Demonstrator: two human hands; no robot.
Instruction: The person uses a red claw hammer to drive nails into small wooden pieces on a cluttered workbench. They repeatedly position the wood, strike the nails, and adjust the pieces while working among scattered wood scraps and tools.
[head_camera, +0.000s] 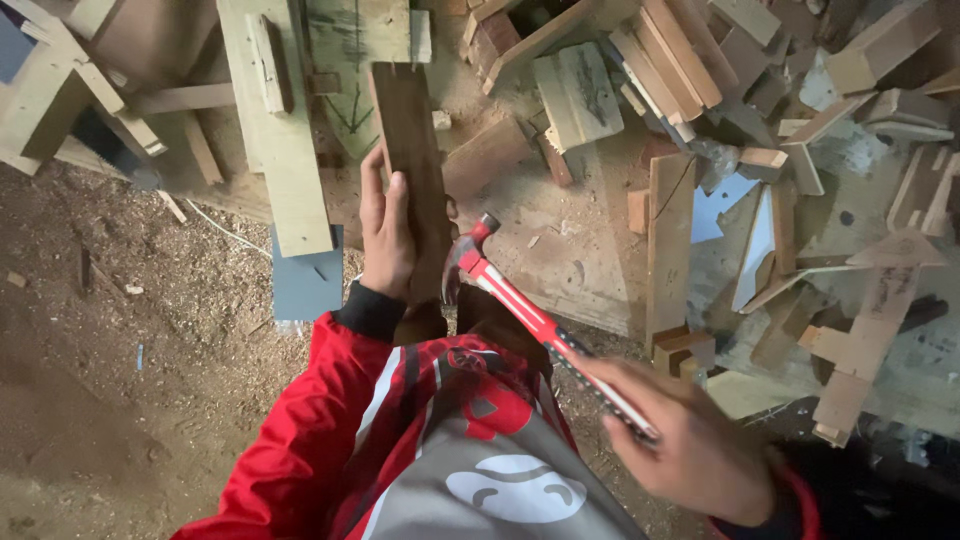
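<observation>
A dark brown wooden board (412, 170), long, narrow and flat with a rough notched top end, stands near upright just left of centre frame. The left hand (385, 235) wraps its lower half, fingers closed around the left edge. The right hand (690, 450), lower right and blurred, is clenched on the handle of a red and white claw hammer (500, 290), whose steel head sits against the board's lower right edge. Pale wood offcuts (700, 120) litter the upper right; sawdust floor (120, 350) fills the left
</observation>
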